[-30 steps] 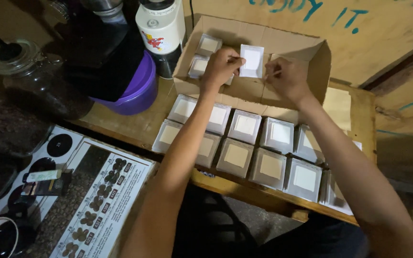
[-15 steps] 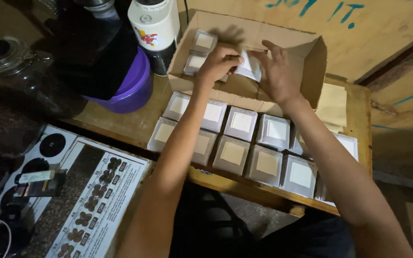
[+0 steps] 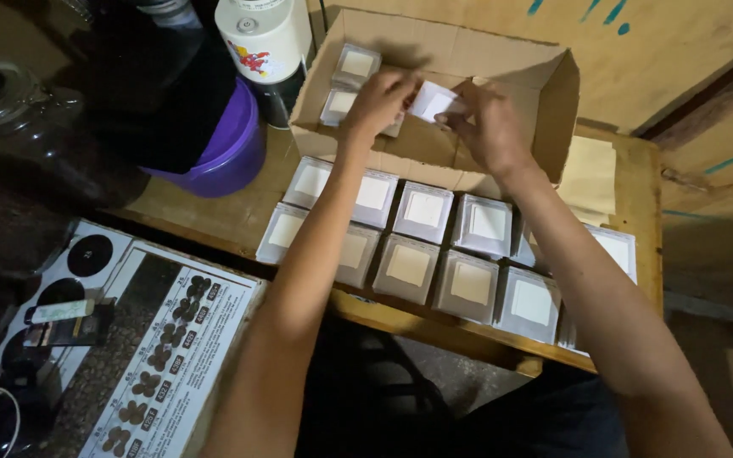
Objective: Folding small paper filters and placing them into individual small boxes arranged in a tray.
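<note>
Both hands have sunk lower into the open cardboard box (image 3: 553, 93) than a moment ago: the left hand (image 3: 379, 100) and the right hand (image 3: 489, 127) each pinch a side of one small white packet (image 3: 433, 102), fingers curled closed on it, where earlier it was held up above the box's front wall. The packet now sits low inside the box, just right of two silver packets (image 3: 356, 64) already lying there, while the rows of silver packets on the wooden table (image 3: 430, 246) lie unchanged
</note>
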